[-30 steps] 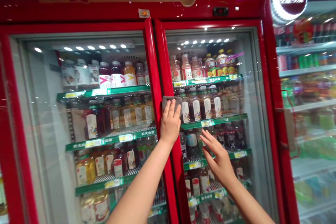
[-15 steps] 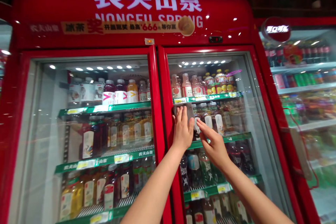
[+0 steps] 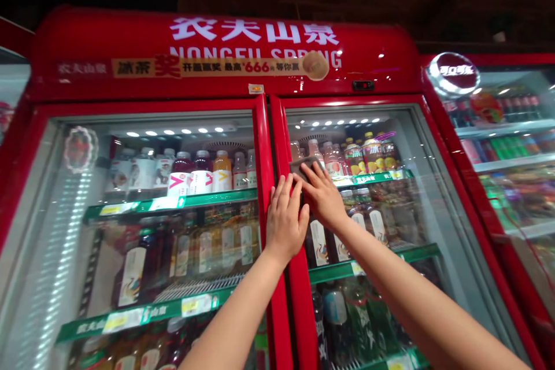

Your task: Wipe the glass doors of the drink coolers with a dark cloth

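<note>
My right hand (image 3: pixel 319 195) presses a small grey cloth (image 3: pixel 300 165) flat against the glass of the right fridge door (image 3: pixel 286 133), near its upper inner corner. The fingers are stretched over the cloth, and part of it is hidden beneath them. Just to the left, my left hand (image 3: pixel 286 218) lies with straight fingers over the red frames where the two doors meet. Nothing shows in it, and its fingertips come close to the right hand. Bottled drinks (image 3: pixel 333 156) stand on a shelf behind the glass.
The left glass door (image 3: pixel 258 156) is closed, with several rows of bottles behind it. A red header (image 3: pixel 143 40) with white lettering runs along the top. Another drinks fridge (image 3: pixel 498 127) stands to the right.
The cloth has passed from under my left hand to under my right hand. My left hand has shifted left and down onto the door frames. The view has tilted up.
</note>
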Demonstrator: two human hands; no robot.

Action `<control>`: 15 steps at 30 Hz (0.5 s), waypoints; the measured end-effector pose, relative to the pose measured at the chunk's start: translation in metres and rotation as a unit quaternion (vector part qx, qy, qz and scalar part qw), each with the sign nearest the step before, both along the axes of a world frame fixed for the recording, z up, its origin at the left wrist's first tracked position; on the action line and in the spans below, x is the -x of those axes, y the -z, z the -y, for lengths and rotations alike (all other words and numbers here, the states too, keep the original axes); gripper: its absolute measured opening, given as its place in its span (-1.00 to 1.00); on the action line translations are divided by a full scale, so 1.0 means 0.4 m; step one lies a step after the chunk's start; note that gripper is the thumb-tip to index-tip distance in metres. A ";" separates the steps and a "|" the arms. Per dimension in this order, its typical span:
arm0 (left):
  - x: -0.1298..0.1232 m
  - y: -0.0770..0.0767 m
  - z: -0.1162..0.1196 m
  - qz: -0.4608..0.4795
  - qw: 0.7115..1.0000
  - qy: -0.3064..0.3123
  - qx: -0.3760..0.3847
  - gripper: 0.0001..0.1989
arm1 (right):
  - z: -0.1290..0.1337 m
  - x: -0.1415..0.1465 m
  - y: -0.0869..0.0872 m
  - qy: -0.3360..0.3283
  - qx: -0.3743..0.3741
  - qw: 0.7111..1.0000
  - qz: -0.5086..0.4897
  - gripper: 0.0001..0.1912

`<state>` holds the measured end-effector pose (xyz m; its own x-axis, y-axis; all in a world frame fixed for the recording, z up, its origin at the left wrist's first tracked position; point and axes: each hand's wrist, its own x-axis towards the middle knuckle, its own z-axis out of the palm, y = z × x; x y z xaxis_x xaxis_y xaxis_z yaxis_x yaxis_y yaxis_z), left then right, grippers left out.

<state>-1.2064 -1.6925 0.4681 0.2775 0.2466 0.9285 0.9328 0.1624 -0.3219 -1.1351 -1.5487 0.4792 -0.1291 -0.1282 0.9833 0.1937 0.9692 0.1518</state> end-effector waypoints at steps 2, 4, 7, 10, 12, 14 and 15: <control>0.009 -0.020 -0.010 -0.013 1.000 -0.017 -0.019 -0.44 | -0.011 -0.008 -0.040 0.026 0.030 0.999 -0.031 -0.38; 0.013 -0.037 -0.015 -0.020 0.999 -0.024 -0.035 -0.42 | -0.015 -0.010 -0.047 0.032 0.042 0.998 -0.043 -0.37; 0.010 -0.063 -0.019 -0.035 0.998 -0.025 -0.046 -0.41 | -0.007 -0.003 -0.056 0.031 0.008 0.999 -0.014 -0.39; -0.005 -0.094 -0.035 -0.044 0.997 -0.029 -0.057 -0.41 | -0.010 -0.004 -0.137 0.035 -0.025 0.999 0.023 -0.44; -0.021 -0.110 -0.055 -0.044 0.996 -0.042 -0.060 -0.41 | -0.032 -0.018 -0.216 0.038 -0.022 0.998 0.033 -0.46; -0.036 -0.116 -0.079 -0.047 0.995 -0.063 -0.054 -0.42 | -0.070 -0.043 -0.271 0.042 -0.004 0.999 0.023 -0.46; -0.043 -0.114 -0.091 -0.050 0.995 -0.075 -0.049 -0.42 | -0.093 -0.058 -0.280 0.045 0.009 0.999 0.011 -0.46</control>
